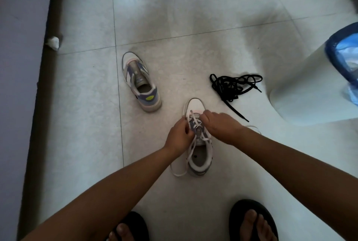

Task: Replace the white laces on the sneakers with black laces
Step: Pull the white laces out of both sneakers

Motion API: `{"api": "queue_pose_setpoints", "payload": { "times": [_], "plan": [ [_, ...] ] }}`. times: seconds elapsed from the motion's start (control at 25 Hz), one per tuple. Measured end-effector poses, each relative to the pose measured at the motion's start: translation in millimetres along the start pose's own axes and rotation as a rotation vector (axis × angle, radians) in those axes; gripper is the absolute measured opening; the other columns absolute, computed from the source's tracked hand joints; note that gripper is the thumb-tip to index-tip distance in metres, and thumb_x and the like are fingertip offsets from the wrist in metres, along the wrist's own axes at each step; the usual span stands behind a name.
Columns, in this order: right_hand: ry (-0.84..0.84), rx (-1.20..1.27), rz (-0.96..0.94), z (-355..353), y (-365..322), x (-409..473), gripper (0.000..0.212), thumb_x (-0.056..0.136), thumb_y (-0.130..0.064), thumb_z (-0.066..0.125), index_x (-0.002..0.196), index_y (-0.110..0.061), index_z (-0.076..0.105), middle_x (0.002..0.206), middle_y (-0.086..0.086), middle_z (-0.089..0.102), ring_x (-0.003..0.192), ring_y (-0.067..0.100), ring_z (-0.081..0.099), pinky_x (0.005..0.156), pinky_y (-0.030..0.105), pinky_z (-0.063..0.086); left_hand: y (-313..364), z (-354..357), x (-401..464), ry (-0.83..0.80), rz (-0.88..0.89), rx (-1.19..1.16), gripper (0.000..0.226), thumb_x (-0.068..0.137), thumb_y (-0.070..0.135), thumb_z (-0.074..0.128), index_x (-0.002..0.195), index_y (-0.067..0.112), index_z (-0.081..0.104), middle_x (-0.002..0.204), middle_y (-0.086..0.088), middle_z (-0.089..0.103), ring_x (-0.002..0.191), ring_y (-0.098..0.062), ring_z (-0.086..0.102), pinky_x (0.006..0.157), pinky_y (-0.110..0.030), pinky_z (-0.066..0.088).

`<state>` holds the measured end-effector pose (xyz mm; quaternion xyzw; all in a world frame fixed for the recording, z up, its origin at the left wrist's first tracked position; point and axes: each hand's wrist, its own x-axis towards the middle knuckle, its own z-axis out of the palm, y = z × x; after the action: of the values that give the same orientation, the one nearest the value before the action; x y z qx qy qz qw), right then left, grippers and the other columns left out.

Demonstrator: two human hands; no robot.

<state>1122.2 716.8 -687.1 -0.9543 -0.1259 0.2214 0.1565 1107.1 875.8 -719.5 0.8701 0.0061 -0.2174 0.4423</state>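
A white and blue sneaker (pixel 199 155) stands on the tiled floor just ahead of my feet, toe pointing away. Its white lace (pixel 188 150) is loosened, with loose ends trailing off the left side and behind my right wrist. My left hand (pixel 179 137) pinches the lace at the left eyelets. My right hand (pixel 220 124) has its fingers curled over the right side of the lacing and grips the lace there. A second sneaker (pixel 140 82) without a lace sits farther left. A tangle of black laces (pixel 232 85) lies to the right.
A dark skirting and purple wall (pixel 17 85) run along the left. A crumpled white scrap (pixel 52 42) lies by the skirting. A blue bin with a plastic liner (pixel 344 60) stands at the right edge. My feet in black sandals (pixel 251 221) are at the bottom.
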Motion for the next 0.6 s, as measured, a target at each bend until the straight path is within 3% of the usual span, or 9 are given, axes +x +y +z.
{"api": "queue_pose_setpoints", "payload": {
  "times": [0.08,0.16,0.24,0.28,0.4,0.48,0.6],
  "plan": [
    [0.125,-0.114,0.018,10.2,-1.8,-1.7,0.027,0.081,-0.018,0.067,0.103,-0.005,0.059,0.094,0.011,0.060,0.074,0.025,0.061,0.053,0.031,0.041,0.7,0.8,2.8,0.001,-0.005,0.024,0.015,0.089,0.013,0.055,0.077,0.014,0.046,0.068,0.005,0.046,0.060,-0.008,0.042,0.053,-0.011,0.034],
    [0.176,0.199,0.166,21.7,-7.7,-6.2,0.022,0.092,-0.031,0.054,0.101,-0.010,0.051,0.090,0.004,0.055,0.078,0.022,0.057,0.064,0.032,0.040,0.2,0.1,5.9,0.016,-0.048,0.002,0.016,0.090,0.017,0.054,0.076,0.010,0.050,0.071,-0.003,0.053,0.064,-0.015,0.048,0.055,-0.019,0.034],
    [0.060,0.548,0.393,28.0,-5.7,-4.8,0.030,0.091,-0.041,0.055,0.086,-0.011,0.051,0.075,0.000,0.053,0.065,0.015,0.051,0.062,0.032,0.040,-2.2,-0.3,6.8,0.021,-0.101,0.005,0.022,0.091,0.025,0.055,0.080,0.006,0.057,0.075,-0.009,0.059,0.066,-0.018,0.052,0.060,-0.029,0.039],
    [0.042,0.589,0.424,26.1,-3.9,-5.6,0.034,0.089,-0.045,0.057,0.084,-0.011,0.052,0.074,0.000,0.055,0.065,0.014,0.051,0.059,0.031,0.040,-2.7,-0.1,6.4,0.006,-0.113,0.016,0.024,0.090,0.028,0.056,0.081,0.006,0.058,0.074,-0.008,0.059,0.065,-0.016,0.051,0.060,-0.030,0.039],
    [-0.052,0.633,0.379,19.9,-6.4,-14.1,0.045,0.086,-0.050,0.059,0.109,-0.012,0.052,0.099,0.003,0.059,0.089,0.016,0.057,0.070,0.027,0.046,-2.9,-1.9,10.0,-0.022,-0.096,0.016,0.022,0.090,0.025,0.060,0.082,0.005,0.060,0.077,-0.009,0.061,0.069,-0.019,0.057,0.062,-0.028,0.044],
    [-0.053,0.516,0.323,21.2,-9.3,-25.4,0.054,0.084,-0.052,0.059,0.121,-0.014,0.048,0.113,0.004,0.053,0.102,0.019,0.052,0.083,0.034,0.047,-1.7,-3.1,12.7,-0.038,-0.077,0.056,0.019,0.091,0.022,0.059,0.080,0.006,0.058,0.078,-0.011,0.060,0.068,-0.020,0.055,0.058,-0.027,0.042],
    [-0.071,0.150,0.216,33.8,-13.5,-46.5,0.045,0.089,-0.046,0.055,0.121,-0.016,0.045,0.110,0.007,0.056,0.097,0.024,0.054,0.074,0.032,0.044,1.4,-5.2,12.4,-0.102,-0.007,0.183,0.020,0.094,0.023,0.053,0.077,0.015,0.048,0.077,-0.005,0.055,0.066,-0.015,0.048,0.059,-0.027,0.035]
  ]
}}
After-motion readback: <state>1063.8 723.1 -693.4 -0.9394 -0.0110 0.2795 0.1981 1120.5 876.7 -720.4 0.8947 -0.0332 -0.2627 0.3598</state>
